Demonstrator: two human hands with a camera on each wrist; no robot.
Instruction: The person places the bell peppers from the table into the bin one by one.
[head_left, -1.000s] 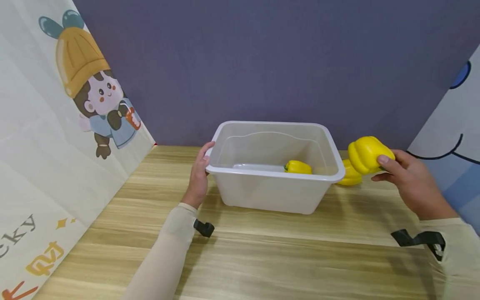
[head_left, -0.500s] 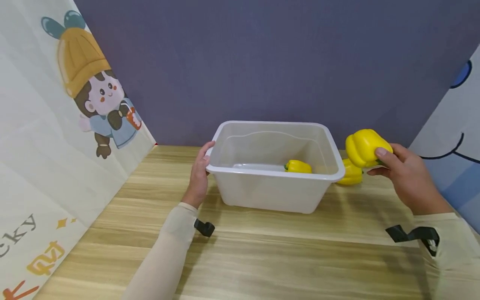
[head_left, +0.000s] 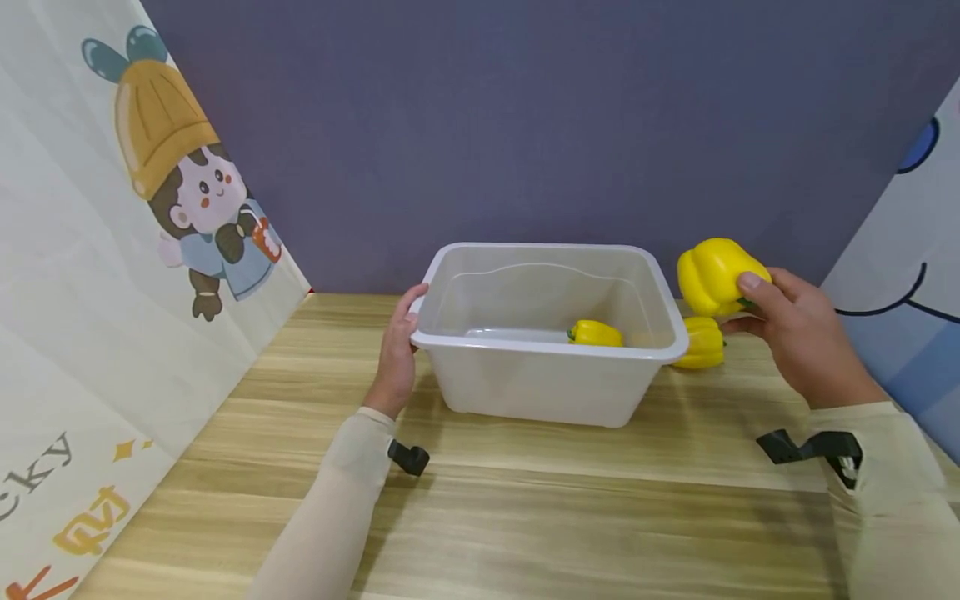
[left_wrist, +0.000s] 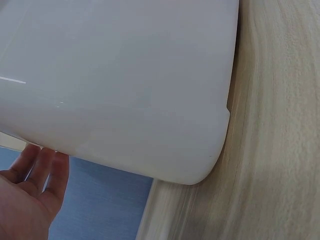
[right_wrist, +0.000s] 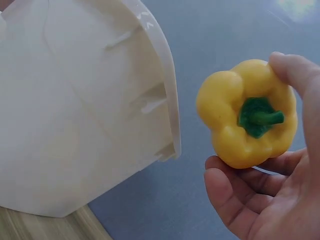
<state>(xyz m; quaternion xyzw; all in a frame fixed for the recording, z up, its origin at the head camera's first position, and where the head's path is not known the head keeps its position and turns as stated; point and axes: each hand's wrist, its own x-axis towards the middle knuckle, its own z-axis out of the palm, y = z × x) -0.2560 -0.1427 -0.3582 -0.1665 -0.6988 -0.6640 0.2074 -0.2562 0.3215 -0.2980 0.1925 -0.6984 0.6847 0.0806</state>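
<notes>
Smooth, glossy plastic bin (head_left: 532,387); wood-grain table (head_left: 562,525).
Peppers (head_left: 716,277) shiny, smooth; far wall (head_left: 487,125) matt, cloth-like; sleeves (head_left: 330,492) matt cloth.

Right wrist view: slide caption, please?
Right hand grips a yellow pepper, green stem showing, apart from the white bin.

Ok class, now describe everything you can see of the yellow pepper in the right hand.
The yellow pepper is plump and lobed, its skin smooth, slightly glossy, perhaps plastic. A green cap with a short green stem sits in its dimpled end. No cuts show. The right hand grips it in the air between thumb and fingers. The right wrist view shows its stem end, with a gap between it and the white bin to its left.
</notes>
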